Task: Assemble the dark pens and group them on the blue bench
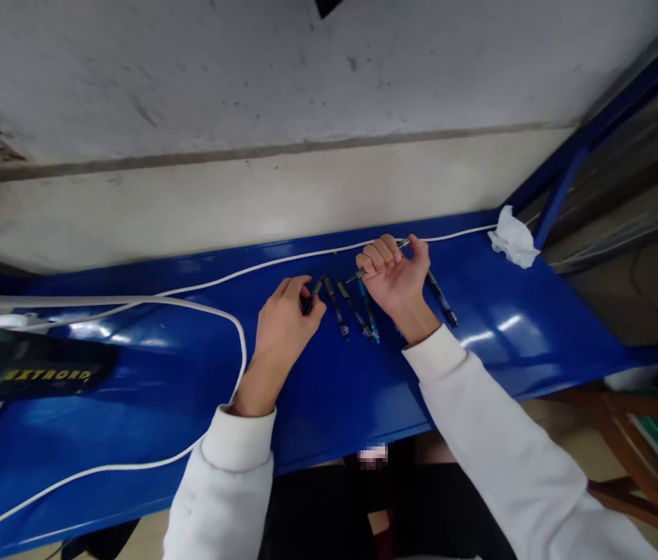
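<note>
My left hand [285, 315] is closed with thumb and fingers around a dark pen [307, 302] just above the blue table. To its right my right hand [393, 272] is raised palm up, its fingers curled around a slim pen [404, 243]. One end of that pen shows by the thumb, and a thin tip pokes out on the other side. Between the hands lie a black pen [336, 307], another dark pen [354, 307] and a blue pen [369, 313], side by side. Beyond my right wrist rests one more dark pen [442, 298].
White cables [264, 264] run along the back of the blue table [329, 404] and loop at left. Crumpled white tissue [513, 238] sits at the back right. A black object with yellow lettering [43, 365] stands at left. A wall rises behind; a blue frame post [562, 187] stands right.
</note>
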`<state>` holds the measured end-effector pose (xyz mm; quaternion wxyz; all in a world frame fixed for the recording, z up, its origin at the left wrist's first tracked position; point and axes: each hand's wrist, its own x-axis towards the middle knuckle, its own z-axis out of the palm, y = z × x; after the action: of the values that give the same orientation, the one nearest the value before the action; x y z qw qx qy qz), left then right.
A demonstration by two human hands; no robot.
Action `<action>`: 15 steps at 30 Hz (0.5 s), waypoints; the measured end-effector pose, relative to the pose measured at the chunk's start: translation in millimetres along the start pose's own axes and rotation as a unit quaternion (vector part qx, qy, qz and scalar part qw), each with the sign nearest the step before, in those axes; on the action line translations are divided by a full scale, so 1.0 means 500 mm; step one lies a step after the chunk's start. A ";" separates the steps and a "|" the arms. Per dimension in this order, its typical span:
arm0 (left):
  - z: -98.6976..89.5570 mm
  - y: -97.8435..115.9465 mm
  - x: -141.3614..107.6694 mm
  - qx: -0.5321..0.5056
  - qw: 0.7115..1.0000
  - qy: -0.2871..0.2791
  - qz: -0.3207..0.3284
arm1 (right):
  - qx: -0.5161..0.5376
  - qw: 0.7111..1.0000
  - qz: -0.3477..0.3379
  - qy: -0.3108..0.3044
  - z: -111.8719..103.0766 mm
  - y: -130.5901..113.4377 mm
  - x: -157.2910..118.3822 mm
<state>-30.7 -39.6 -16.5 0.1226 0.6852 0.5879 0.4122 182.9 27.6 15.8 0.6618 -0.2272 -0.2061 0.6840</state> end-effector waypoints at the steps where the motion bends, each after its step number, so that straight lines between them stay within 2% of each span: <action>1: -0.001 0.003 0.002 -0.010 1.000 0.007 -0.007 | -0.008 1.000 0.001 -0.001 0.000 0.001 -0.001; 6: -0.015 0.019 0.013 -0.097 0.994 0.043 -0.031 | -0.020 1.000 0.007 -0.019 -0.002 0.005 -0.003; 9: -0.022 0.028 0.013 -0.177 0.980 0.065 -0.057 | -0.031 0.999 0.013 -0.009 -0.001 0.008 -0.004; 12: -0.024 0.032 0.010 -0.277 0.954 0.070 -0.088 | -0.039 0.999 0.015 -0.004 0.005 0.009 -0.005; 15: -0.023 0.029 0.011 -0.367 0.919 0.071 -0.122 | -0.024 0.999 0.009 -0.031 0.016 0.006 -0.009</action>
<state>-28.9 -42.3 2.4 0.3732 0.4838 0.4814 0.6284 175.8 23.2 20.5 0.6433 -0.2236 -0.2405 0.6916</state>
